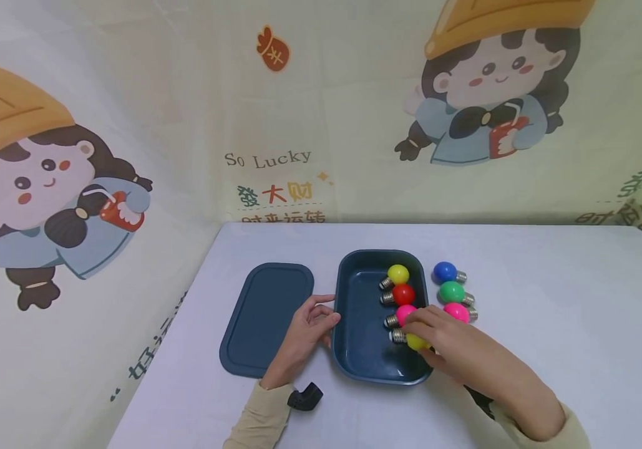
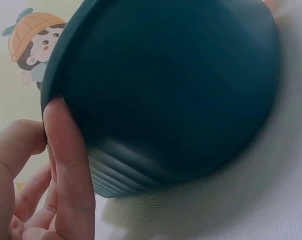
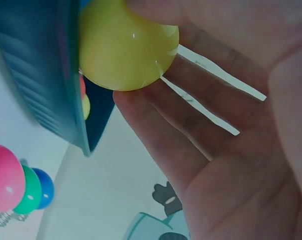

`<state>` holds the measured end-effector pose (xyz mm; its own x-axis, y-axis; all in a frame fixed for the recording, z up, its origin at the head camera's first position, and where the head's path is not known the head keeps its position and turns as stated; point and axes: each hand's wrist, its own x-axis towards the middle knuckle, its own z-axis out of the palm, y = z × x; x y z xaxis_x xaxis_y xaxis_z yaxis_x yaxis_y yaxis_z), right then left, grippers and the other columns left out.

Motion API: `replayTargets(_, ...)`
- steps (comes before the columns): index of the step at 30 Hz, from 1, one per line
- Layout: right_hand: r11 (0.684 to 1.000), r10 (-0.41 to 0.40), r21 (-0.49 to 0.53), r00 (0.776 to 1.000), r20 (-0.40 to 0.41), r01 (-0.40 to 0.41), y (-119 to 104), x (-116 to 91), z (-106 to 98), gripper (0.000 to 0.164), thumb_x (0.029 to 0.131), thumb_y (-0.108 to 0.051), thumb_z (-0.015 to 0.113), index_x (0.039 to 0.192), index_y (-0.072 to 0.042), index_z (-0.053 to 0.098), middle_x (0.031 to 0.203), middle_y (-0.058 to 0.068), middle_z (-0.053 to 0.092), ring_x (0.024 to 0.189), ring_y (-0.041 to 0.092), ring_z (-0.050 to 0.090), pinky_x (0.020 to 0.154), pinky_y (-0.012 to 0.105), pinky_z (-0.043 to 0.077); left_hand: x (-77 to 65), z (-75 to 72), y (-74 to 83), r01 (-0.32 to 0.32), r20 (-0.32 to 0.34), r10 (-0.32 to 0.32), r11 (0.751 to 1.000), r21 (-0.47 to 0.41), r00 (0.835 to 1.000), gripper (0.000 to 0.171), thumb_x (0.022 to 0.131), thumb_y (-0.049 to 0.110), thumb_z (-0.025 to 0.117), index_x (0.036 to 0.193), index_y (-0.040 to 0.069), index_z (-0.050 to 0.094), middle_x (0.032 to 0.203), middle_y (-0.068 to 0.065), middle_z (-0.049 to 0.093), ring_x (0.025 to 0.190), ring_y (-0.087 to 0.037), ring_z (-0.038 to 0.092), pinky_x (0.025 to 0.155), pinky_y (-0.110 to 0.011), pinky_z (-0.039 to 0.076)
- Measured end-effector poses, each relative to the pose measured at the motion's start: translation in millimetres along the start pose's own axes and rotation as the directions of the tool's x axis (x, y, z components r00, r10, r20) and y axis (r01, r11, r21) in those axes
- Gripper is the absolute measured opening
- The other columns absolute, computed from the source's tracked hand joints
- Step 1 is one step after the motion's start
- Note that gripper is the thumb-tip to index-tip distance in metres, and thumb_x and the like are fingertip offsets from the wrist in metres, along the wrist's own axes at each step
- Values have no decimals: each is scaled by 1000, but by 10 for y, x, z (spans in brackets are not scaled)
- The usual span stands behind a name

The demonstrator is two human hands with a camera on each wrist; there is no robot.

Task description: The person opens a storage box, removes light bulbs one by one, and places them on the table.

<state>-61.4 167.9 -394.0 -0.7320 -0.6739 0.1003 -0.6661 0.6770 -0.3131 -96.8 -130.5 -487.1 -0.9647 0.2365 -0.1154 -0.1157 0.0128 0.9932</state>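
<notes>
A dark blue rectangular box (image 1: 359, 324) stands on the table. My left hand (image 1: 302, 332) grips its left side, with thumb and fingers at the rim in the left wrist view. Over the box's right side, my right hand (image 1: 458, 343) holds a yellow light bulb (image 3: 123, 50) by its round end, the metal base pointing left. Beside it in the box lie a pink bulb (image 1: 405, 313), a red bulb (image 1: 403, 294) and another yellow bulb (image 1: 398, 274), lined up along the right wall. The fingers partly cover the pink one.
Right of the box lie a blue bulb (image 1: 445, 272), a green bulb (image 1: 452, 292) and a second pink bulb (image 1: 457, 312) in a column. A flat dark blue lid (image 1: 264, 318) lies left of the box. Patterned cloth (image 1: 365, 181) hangs behind the white table (image 1: 551, 299).
</notes>
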Motion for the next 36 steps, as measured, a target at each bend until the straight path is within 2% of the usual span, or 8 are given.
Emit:
replayTargets(4,1000,26,-3,1000,-4,-26,8,-34,-54,47,74,-9,87,117,-12,70,117,5,63,107,24,59,75,33,60,2,0,4,-5,8,5,1000,4,1000,49,93,21,71,137,9,52,96,-5,62,67,-11,55,57,-26,53)
replayTargets(8,999,42,-11,998,-35,-43,40,-92,-93,51,74,-10,87,121,-12,67,118,4,63,108,22,60,77,33,60,0,9,17,4,6,-4,1000,1,1000,49,93,22,71,137,11,52,97,-7,62,67,-12,55,57,-26,53)
replayTargets(11,997,78,8,996,-30,-78,72,-124,-119,53,74,-11,87,123,-12,66,120,3,62,111,24,58,79,34,60,3,12,26,9,4,-9,1000,1,1000,48,93,21,71,136,12,52,97,-8,62,67,-13,56,57,-26,53)
replayTargets(21,991,131,3,990,-45,-131,169,-214,-147,52,73,-9,87,121,-17,68,123,2,60,114,25,57,83,38,59,4,-5,31,9,-4,-9,1000,1,1000,47,93,22,71,136,13,53,97,-7,62,67,-13,55,57,-26,53)
replayTargets(30,985,175,10,985,-5,-175,311,-314,-164,56,69,-7,89,120,-16,69,125,6,59,118,29,54,79,37,59,-8,-11,22,17,-9,-17,1000,-8,1000,47,93,22,71,136,13,53,98,-7,62,68,-13,56,57,-26,53)
replayTargets(36,971,239,15,971,3,-239,446,-415,-175,51,73,-11,87,120,-15,70,124,8,61,116,30,56,77,37,60,-2,-4,19,22,-11,-22,1000,-13,1000,47,93,22,71,136,13,53,98,-8,61,68,-13,56,58,-26,53)
